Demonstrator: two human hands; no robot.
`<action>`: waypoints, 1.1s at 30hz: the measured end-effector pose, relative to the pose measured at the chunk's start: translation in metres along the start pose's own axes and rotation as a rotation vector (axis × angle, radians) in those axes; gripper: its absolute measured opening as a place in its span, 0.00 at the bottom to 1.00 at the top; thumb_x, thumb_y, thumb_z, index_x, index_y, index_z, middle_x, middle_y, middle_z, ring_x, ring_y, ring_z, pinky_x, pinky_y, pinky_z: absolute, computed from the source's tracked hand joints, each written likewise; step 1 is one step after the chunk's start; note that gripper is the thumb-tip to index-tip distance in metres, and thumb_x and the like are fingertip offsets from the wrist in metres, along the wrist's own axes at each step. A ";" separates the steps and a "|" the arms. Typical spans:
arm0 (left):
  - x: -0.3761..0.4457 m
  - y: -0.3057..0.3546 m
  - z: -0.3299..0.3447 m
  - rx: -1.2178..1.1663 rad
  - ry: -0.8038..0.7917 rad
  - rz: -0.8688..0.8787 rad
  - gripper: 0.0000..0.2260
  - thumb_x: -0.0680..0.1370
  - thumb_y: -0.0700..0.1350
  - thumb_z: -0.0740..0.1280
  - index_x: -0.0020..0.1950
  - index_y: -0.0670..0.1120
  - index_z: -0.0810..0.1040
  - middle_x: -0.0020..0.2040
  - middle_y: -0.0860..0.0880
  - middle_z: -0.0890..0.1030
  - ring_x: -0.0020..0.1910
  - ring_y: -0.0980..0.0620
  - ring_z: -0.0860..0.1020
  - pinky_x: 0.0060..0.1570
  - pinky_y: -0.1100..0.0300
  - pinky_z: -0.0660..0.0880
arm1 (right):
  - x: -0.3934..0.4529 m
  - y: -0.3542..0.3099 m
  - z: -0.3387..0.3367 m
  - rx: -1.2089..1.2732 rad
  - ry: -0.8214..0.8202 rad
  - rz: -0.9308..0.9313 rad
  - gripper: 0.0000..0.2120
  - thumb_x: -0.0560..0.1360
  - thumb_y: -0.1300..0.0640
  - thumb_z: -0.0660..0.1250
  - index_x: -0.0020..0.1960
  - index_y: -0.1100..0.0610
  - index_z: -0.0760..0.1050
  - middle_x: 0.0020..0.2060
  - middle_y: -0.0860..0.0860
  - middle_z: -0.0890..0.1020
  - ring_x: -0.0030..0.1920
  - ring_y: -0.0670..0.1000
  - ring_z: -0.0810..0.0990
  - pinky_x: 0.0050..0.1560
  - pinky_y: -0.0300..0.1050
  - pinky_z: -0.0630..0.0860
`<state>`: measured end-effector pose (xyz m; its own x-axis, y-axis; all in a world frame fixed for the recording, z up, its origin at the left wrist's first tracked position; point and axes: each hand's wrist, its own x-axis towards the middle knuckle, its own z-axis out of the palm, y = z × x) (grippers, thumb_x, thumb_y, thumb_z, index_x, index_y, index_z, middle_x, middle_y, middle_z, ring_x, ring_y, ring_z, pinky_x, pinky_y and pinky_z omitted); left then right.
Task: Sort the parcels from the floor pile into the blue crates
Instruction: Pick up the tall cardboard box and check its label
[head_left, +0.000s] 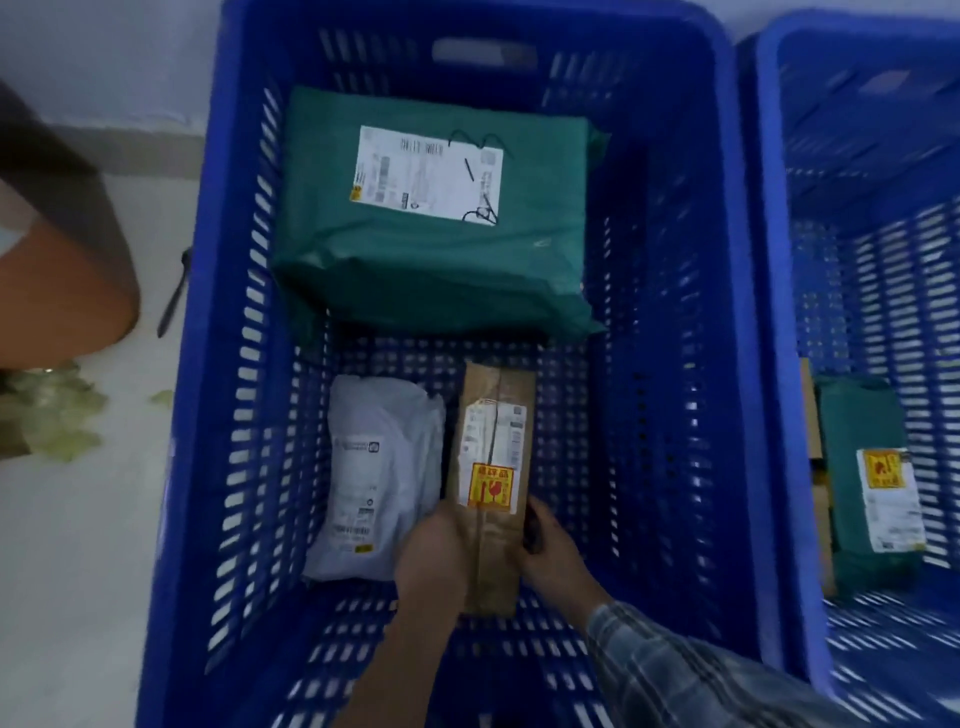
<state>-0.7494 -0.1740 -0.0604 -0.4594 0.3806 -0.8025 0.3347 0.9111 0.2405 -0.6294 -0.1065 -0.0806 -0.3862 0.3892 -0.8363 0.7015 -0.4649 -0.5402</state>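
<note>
Here both hands (436, 551) grip the brown parcel (493, 467) beside open crate floor (587, 467).

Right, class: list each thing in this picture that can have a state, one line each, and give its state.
Brown parcel: lying in the left crate, gripped by both hands.
Left hand: closed on the brown parcel's near end.
Right hand: closed on its right edge.
White parcel: lying flat beside the brown parcel.
Large green parcel: label up, at the far end.
Left crate: partly filled.
Right crate: holds a small green parcel.
</note>
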 end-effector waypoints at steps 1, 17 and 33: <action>0.010 -0.003 0.004 0.030 -0.025 -0.012 0.11 0.82 0.43 0.56 0.60 0.43 0.74 0.58 0.46 0.79 0.58 0.50 0.77 0.56 0.60 0.72 | 0.009 0.007 0.004 0.010 0.002 0.000 0.26 0.74 0.56 0.69 0.69 0.48 0.65 0.58 0.43 0.77 0.59 0.44 0.76 0.57 0.39 0.76; -0.011 -0.020 -0.002 0.009 -0.162 -0.160 0.11 0.80 0.43 0.58 0.52 0.38 0.76 0.53 0.42 0.79 0.49 0.46 0.79 0.48 0.54 0.76 | 0.004 -0.005 0.009 -0.561 -0.048 0.215 0.12 0.78 0.50 0.57 0.58 0.55 0.71 0.55 0.52 0.78 0.54 0.53 0.77 0.52 0.44 0.72; -0.101 0.079 -0.066 -0.184 -0.272 0.069 0.13 0.80 0.44 0.59 0.34 0.52 0.67 0.34 0.51 0.72 0.31 0.56 0.71 0.37 0.63 0.70 | -0.141 -0.064 -0.059 0.109 0.141 0.233 0.10 0.78 0.62 0.57 0.38 0.53 0.65 0.31 0.53 0.67 0.27 0.49 0.62 0.30 0.43 0.62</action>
<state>-0.7308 -0.1301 0.0757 -0.1957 0.4086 -0.8915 0.1922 0.9074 0.3737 -0.5847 -0.0844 0.0770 -0.1301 0.3648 -0.9219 0.6902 -0.6343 -0.3484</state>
